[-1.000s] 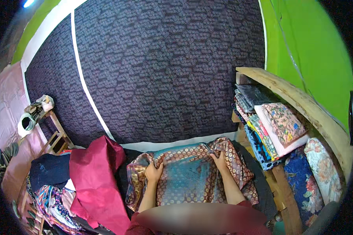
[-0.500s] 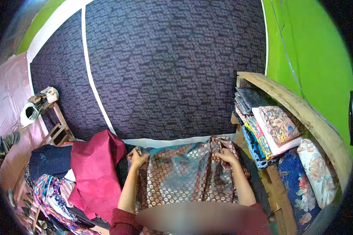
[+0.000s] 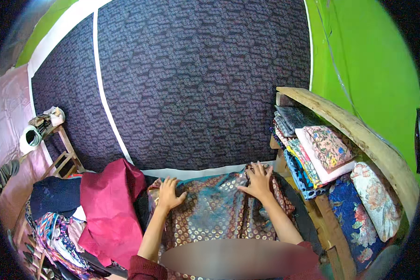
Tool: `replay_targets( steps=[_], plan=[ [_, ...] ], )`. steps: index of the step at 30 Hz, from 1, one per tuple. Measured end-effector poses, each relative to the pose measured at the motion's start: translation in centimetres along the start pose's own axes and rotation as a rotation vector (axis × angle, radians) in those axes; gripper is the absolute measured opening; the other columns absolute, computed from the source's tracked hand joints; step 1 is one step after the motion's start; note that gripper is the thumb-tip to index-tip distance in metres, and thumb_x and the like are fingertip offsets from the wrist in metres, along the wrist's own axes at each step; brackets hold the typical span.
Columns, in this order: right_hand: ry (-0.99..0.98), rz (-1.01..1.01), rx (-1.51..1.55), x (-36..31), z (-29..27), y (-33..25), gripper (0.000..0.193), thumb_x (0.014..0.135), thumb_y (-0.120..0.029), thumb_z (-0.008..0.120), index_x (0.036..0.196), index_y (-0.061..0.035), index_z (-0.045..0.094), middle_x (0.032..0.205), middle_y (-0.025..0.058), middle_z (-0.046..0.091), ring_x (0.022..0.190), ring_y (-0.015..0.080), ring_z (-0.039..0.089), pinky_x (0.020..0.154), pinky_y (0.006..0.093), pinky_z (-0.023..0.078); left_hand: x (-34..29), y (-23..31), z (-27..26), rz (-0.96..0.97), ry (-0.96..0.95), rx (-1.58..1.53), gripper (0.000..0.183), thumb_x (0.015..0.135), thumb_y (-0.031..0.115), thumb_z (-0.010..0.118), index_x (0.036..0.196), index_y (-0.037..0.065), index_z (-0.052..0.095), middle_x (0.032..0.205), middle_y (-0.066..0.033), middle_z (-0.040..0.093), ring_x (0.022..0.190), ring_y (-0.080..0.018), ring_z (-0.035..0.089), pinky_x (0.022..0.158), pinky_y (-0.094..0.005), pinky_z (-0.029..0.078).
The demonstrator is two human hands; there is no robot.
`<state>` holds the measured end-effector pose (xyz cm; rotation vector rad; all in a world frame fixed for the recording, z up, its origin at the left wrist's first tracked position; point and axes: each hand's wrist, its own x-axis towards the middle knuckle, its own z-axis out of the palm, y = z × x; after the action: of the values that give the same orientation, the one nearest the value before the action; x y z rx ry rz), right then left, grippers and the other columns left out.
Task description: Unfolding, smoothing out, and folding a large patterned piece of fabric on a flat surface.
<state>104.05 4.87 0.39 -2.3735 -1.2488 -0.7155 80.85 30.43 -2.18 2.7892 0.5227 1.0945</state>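
A shiny teal and brown cloth with rows of gold dots is spread out in front of me, with soft folds toward its right side. My left hand lies on its far left part, palm down with the fingers apart. On the far right part rests my right hand, its fingers spread over the folds. Neither hand grips the cloth. A blurred oval patch hides the cloth's near part.
Left of the cloth hangs a crimson cloth, beside a dark folded cloth and a multicoloured garment. Folded fabrics are stacked at the right by a wooden board. A dark patterned panel stands behind.
Both hands have let go of the cloth's far edge. Their fingers have opened and now lie flat on it. The view has shifted slightly.
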Motion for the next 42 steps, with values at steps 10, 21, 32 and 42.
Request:
replay_targets(
  steps=[10,21,32,42],
  plan=[
    [-0.391,-0.239,-0.296,5.6,6.1,1.3,0.105,0.044,-0.081,0.047,0.127,-0.0177,0.035,0.128,0.0141,0.037,0.123,0.0286,0.027,0.089,0.0671,-0.006,5.1,-2.4,5.7,-0.098,-0.66,0.177,0.098,0.049,0.06,0.064,0.128,0.014,0.028,0.128,-0.0144,0.035,0.124,-0.0309,0.022,0.097,-0.0591,0.007],
    [-0.517,-0.25,0.267,4.4,5.6,7.1,0.045,0.071,-0.043,0.062,0.081,0.0011,0.06,0.076,0.0199,0.059,0.071,0.0326,0.056,0.065,0.0367,0.043,4.9,-4.3,3.3,-0.015,-0.536,-0.404,0.03,0.076,0.031,0.057,0.066,0.003,0.059,0.058,-0.0116,0.055,0.056,-0.0197,0.054,0.055,-0.0316,0.042],
    [-0.428,0.073,0.44,2.6,11.1,12.2,0.05,0.068,-0.05,0.061,0.08,-0.0013,0.062,0.075,0.0166,0.06,0.071,0.0273,0.058,0.064,0.0357,0.044,6.1,-6.0,8.7,-0.18,-0.61,-0.28,0.04,0.066,0.044,0.066,0.064,0.004,0.064,0.057,-0.0103,0.059,0.054,-0.017,0.056,0.055,-0.0319,0.043],
    [-0.119,-0.084,0.152,2.3,6.1,5.6,0.037,0.08,-0.037,0.048,0.1,-0.0061,0.056,0.105,0.0139,0.052,0.104,0.0297,0.046,0.091,0.0436,0.032,5.1,-4.0,4.0,0.062,-0.033,0.062,0.024,0.073,0.023,0.059,0.09,0.007,0.054,0.096,-0.0117,0.052,0.091,-0.0299,0.049,0.077,-0.0404,0.037]
  ],
)
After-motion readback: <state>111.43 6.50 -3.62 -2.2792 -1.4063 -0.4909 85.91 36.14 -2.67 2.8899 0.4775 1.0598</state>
